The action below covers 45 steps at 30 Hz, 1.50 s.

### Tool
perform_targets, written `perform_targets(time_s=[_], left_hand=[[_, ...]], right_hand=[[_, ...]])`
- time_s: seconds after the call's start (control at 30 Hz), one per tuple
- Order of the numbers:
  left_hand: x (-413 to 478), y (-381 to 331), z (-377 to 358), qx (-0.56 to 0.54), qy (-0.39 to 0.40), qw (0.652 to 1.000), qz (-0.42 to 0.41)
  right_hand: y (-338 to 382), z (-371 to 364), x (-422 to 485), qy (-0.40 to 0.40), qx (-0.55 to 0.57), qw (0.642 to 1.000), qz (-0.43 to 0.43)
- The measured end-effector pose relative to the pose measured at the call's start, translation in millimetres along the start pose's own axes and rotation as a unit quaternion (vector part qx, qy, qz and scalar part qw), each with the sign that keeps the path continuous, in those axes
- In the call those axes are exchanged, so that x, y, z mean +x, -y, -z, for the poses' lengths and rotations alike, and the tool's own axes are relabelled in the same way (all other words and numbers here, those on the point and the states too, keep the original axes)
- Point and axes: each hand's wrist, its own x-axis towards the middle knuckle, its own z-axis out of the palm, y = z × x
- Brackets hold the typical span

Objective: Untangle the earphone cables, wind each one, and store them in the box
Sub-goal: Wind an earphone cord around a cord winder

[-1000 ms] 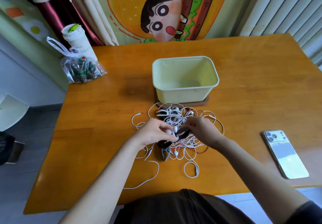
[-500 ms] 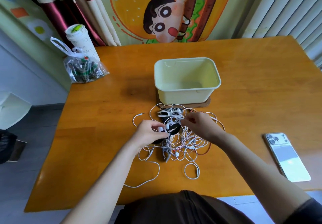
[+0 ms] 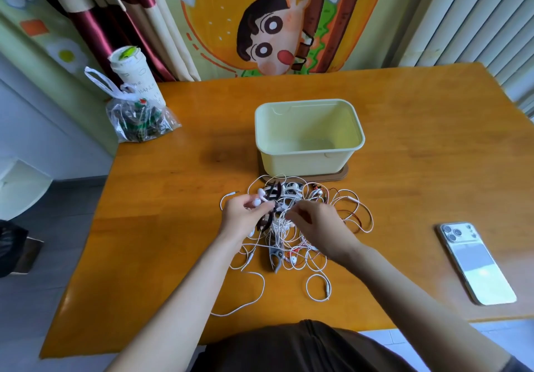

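Before the pale yellow plastic box [image 3: 309, 156], tangled white earphone cables [image 3: 277, 235] are pinched by the left hand [image 3: 241, 217] and right hand [image 3: 319, 225]; knots could be pulled tighter.

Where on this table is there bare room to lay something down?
Bare wood lies between the plastic bag and the box, and between the cable tangle and the phone. Crowded: just before the box, where left hand and right hand hold the tangle.

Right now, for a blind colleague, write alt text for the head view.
The left hand and right hand pinch at a tangle of earphone cables on a wooden table, before an empty pale-yellow box; a phone lies to the right.
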Motion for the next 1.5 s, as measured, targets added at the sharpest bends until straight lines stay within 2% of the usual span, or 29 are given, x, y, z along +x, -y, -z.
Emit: perform_targets(time_s=[0.13, 0.3, 0.43, 0.53, 0.63, 0.77, 0.87, 0.93, 1.13, 1.3, 1.5], left_hand=[[-0.9, -11.1, -7.9, -0.161, 0.012, 0.986, 0.051], [-5.3, -25.3, -16.7, -0.249, 0.008, 0.967, 0.053], [-10.2, -35.7, -21.2, -0.351, 0.047, 0.931, 0.092], [-10.3, -40.0, -17.9, -0.387, 0.062, 0.914, 0.104], [-13.3, -38.6, -11.5, -0.347, 0.125, 0.923, 0.106], [-18.0, -29.2, -0.4, -0.118, 0.266, 0.955, 0.054], [-18.6, -25.3, 6.1, 0.107, 0.283, 0.953, 0.006], [-19.0, -22.3, 8.1, 0.174, 0.276, 0.945, -0.009], [-17.9, -12.0, 7.0, 0.147, 0.199, 0.969, -0.008], [-15.8, -4.2, 4.5, 0.074, 0.16, 0.984, 0.032], [-11.6, -1.6, -4.6, 0.061, 0.052, 0.997, -0.002]], right_hand=[[2.5, -19.9, -9.1, -0.013, -0.026, 0.999, 0.017], [4.3, -29.8, -17.8, -0.04, -0.011, 0.998, 0.038], [-1.8, -32.1, -16.7, -0.035, 0.019, 0.999, 0.008], [-13.5, -27.1, -12.9, -0.03, 0.031, 0.999, -0.027], [-24.4, -13.9, -6.6, -0.045, 0.029, 0.997, -0.06], [-34.2, 6.5, 0.9, -0.003, 0.03, 0.997, -0.07], [-38.7, 16.3, 7.4, 0.055, -0.018, 0.996, -0.065], [-38.2, 19.1, 10.9, 0.072, -0.03, 0.995, -0.061], [-31.5, 18.2, 15.5, 0.014, -0.051, 0.996, -0.066], [-25.3, 19.1, 14.5, -0.012, -0.023, 0.997, -0.075], [-9.5, 9.3, 6.0, -0.019, -0.017, 0.998, -0.052]])
